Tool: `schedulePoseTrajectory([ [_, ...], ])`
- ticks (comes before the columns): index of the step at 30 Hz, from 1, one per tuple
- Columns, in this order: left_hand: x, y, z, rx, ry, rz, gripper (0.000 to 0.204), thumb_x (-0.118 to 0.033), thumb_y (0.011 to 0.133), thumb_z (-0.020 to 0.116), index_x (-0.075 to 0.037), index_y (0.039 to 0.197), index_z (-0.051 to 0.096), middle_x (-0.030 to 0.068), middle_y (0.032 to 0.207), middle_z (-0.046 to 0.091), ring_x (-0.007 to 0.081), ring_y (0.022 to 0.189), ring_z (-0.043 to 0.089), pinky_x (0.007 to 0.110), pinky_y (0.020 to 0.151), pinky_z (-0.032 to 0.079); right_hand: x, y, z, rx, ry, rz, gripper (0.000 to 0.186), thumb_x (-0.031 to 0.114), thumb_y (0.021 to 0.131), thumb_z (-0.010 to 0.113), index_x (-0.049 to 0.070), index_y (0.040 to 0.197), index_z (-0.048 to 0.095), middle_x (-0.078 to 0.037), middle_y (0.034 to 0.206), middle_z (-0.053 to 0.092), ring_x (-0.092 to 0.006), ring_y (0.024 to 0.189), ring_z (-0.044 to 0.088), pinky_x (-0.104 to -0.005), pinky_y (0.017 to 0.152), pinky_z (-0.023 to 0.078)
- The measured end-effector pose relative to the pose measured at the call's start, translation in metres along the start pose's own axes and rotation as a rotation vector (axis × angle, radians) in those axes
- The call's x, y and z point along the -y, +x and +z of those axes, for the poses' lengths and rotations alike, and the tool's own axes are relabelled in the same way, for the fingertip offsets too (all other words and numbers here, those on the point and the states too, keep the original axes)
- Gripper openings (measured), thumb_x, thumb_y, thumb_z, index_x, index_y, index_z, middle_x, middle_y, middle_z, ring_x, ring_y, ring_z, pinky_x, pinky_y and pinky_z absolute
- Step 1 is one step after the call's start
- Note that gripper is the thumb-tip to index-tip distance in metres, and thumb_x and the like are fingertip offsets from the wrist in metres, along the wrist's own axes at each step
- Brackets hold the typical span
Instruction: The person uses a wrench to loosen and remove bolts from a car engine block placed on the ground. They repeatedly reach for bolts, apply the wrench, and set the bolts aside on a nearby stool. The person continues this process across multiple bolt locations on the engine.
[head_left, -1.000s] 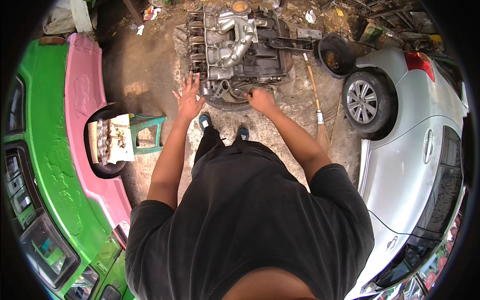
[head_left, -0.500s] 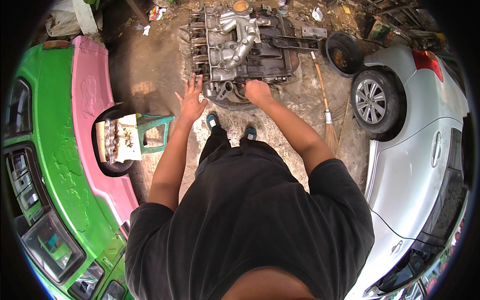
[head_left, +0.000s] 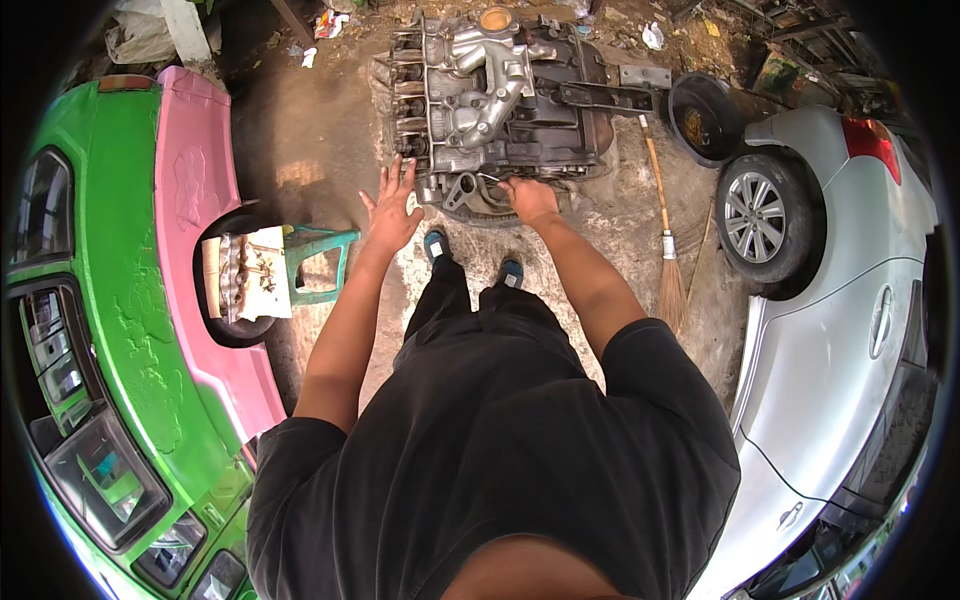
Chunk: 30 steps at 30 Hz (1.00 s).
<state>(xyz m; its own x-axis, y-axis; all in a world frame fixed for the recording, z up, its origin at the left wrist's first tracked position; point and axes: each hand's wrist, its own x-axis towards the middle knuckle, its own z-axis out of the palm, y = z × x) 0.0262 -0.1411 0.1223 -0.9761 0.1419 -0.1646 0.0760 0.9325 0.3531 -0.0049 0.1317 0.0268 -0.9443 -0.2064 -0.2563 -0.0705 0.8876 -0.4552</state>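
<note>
A car engine (head_left: 490, 125) sits on the ground in front of me, with a silver intake manifold on top and a row of metal parts along its left side. My left hand (head_left: 392, 212) is open, fingers spread, with the fingertips at the engine's near left corner. At the engine's near edge, my right hand (head_left: 533, 202) is closed around a slim, shiny metal tool (head_left: 488, 178). The tool's tip points left, toward the engine's near face; its exact kind is too small to make out.
A green and pink vehicle (head_left: 190, 220) stands left, beside a green stool (head_left: 325, 268) and a cardboard piece (head_left: 268, 300) bearing metal parts. On the right are a broom (head_left: 660, 200), a black basin (head_left: 695, 150) and a silver car (head_left: 835, 240).
My right hand has drawn slightly back from the engine's near edge, and the shiny tool now shows at its fingers. My left hand remains spread by the corner. The whole view has shifted a little.
</note>
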Motion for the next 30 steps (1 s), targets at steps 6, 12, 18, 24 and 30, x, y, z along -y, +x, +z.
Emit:
schedulePoseTrajectory([
  [6, -0.004, -0.001, -0.001, -0.002, 0.013, -0.008, 0.089, -0.021, 0.078, 0.061, -0.034, 0.152, 0.013, -0.0001, 0.16, 0.007, 0.0338, 0.145, 0.011, 0.074, 0.105, 0.002, 0.005, -0.001, -0.012, 0.076, -0.003, 0.024, 0.044, 0.045, 0.098, 0.039, 0.011, 0.111, 0.064, -0.019, 0.098, 0.068, -0.0356, 0.096, 0.063, -0.047, 0.082, 0.051],
  [12, -0.001, -0.001, 0.003, -0.042, -0.024, 0.006, 0.09, -0.02, 0.079, 0.062, -0.035, 0.151, 0.011, 0.0, 0.16, 0.006, 0.034, 0.145, 0.011, 0.075, 0.104, 0.004, 0.024, -0.025, -0.045, 0.153, -0.163, -0.022, 0.042, 0.041, 0.095, 0.047, 0.006, 0.098, 0.07, -0.02, 0.097, 0.068, -0.0336, 0.092, 0.066, -0.0453, 0.079, 0.053],
  [18, -0.001, -0.001, 0.008, -0.058, -0.035, -0.002, 0.09, -0.022, 0.078, 0.061, -0.035, 0.151, 0.011, 0.0004, 0.16, 0.006, 0.0339, 0.145, 0.012, 0.075, 0.104, 0.004, 0.043, -0.008, -0.063, 0.094, -0.282, -0.136, 0.032, 0.028, 0.093, 0.05, 0.004, 0.09, 0.071, -0.017, 0.093, 0.069, -0.0339, 0.088, 0.067, -0.0432, 0.077, 0.054],
  [24, -0.002, -0.002, 0.005, -0.048, -0.027, -0.012, 0.092, -0.019, 0.077, 0.063, -0.035, 0.151, 0.011, 0.0007, 0.16, 0.007, 0.0335, 0.145, 0.011, 0.074, 0.105, 0.006, 0.048, 0.002, -0.056, 0.032, -0.328, -0.189, 0.031, 0.028, 0.092, 0.051, 0.003, 0.089, 0.07, -0.018, 0.092, 0.069, -0.0342, 0.088, 0.067, -0.0431, 0.077, 0.053],
  [30, -0.001, -0.002, 0.006, -0.072, -0.055, -0.002, 0.09, -0.02, 0.077, 0.062, -0.034, 0.151, 0.013, 0.0004, 0.159, 0.008, 0.0339, 0.145, 0.011, 0.074, 0.105, 0.004, 0.048, -0.002, -0.046, 0.028, -0.251, -0.097, 0.024, 0.017, 0.088, 0.051, 0.003, 0.088, 0.07, -0.016, 0.091, 0.07, -0.033, 0.088, 0.068, -0.042, 0.075, 0.054],
])
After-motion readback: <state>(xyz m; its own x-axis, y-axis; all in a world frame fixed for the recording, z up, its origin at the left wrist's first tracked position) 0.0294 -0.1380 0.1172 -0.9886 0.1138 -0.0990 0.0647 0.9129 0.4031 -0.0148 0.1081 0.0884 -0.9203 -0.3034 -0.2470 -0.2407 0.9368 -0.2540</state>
